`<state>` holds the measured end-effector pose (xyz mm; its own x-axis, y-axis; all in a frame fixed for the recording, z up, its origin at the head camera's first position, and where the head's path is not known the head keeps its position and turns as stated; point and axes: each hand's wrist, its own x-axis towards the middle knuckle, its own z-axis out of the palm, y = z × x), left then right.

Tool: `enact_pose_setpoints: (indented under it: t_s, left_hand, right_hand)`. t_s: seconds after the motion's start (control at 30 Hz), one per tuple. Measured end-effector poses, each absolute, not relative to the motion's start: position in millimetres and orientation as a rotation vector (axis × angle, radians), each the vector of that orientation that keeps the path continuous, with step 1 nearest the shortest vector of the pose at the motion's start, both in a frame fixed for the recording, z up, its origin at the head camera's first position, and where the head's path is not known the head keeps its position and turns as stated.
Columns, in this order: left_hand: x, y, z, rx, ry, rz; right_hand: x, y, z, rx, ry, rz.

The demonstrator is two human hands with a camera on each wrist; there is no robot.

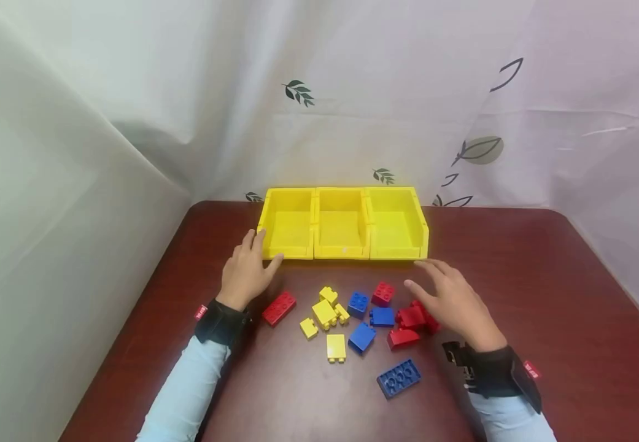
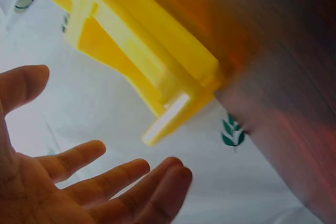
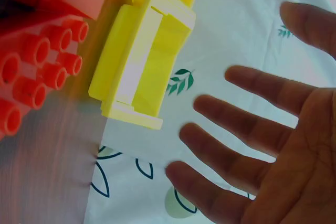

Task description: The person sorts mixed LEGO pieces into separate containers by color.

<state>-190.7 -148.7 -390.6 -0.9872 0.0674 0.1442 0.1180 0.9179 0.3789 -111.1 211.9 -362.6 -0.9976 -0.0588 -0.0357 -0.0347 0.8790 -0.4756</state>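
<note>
My left hand (image 1: 245, 273) hovers with fingers spread near the front left corner of a joined row of yellow bins (image 1: 343, 252); whether it touches them, I cannot tell. A red brick (image 1: 279, 308) lies just below this hand. Over on the right, my right hand (image 1: 457, 304) is held above the table, fingers apart and holding nothing, partly covering some red bricks (image 1: 410, 317). The right wrist view shows a studded red brick (image 3: 39, 72) close up. Between the hands lie yellow bricks (image 1: 325, 314) and blue bricks (image 1: 361, 337).
A dark blue brick (image 1: 399, 378) lies underside up, nearer the front of the brown table (image 1: 308, 399). Behind the bins hangs a pale cloth (image 1: 352, 135) with leaf prints. The three bin compartments open upward and toward the front.
</note>
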Motion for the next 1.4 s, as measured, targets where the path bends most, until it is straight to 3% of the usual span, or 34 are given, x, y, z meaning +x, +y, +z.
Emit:
enact_pose_setpoints:
  t_s: [0.3, 0.57, 1.4]
  left_hand:
    - [-225, -168, -404, -0.003, -2.944, -0.811]
    - [-246, -170, -410, -0.057, -2.968, -0.872]
    - [-258, -166, -412, -0.055, -3.015, -0.914]
  right_hand:
    - [-105, 219, -371, -0.152, 2.92, -0.651]
    - [-104, 227, -377, -0.209, 2.835, -0.578]
    - [-119, 228, -394, -0.227, 2.837, -0.576]
